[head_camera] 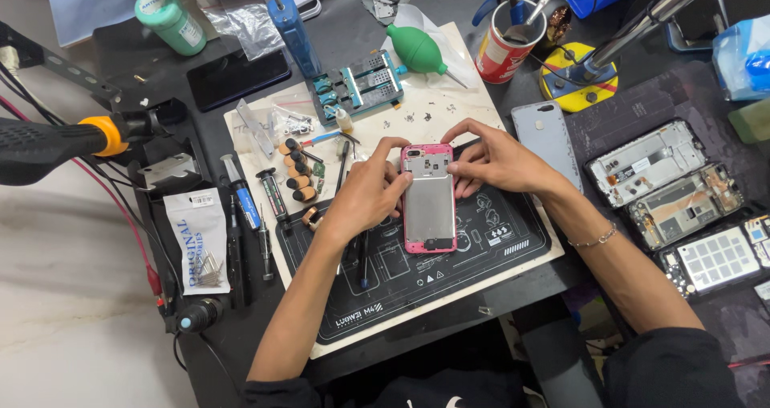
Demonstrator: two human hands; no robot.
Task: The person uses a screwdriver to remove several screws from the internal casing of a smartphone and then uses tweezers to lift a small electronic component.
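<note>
1 head-worn view, looking steeply down, close over black work mat (449,276), cluttered bench around

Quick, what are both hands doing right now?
Left hand: closed on the left edge of the pink phone frame.
Right hand: gripping the same phone frame's top right corner with its fingers.

Dark workbench (481,312) cluttered, pale marbled floor (72,296) at left, even light.

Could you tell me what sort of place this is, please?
Most likely a phone repair bench. Both hands, left hand and right hand, hold an opened pink phone over a dark work mat, with screwdrivers and stripped phone frames nearby.
</note>
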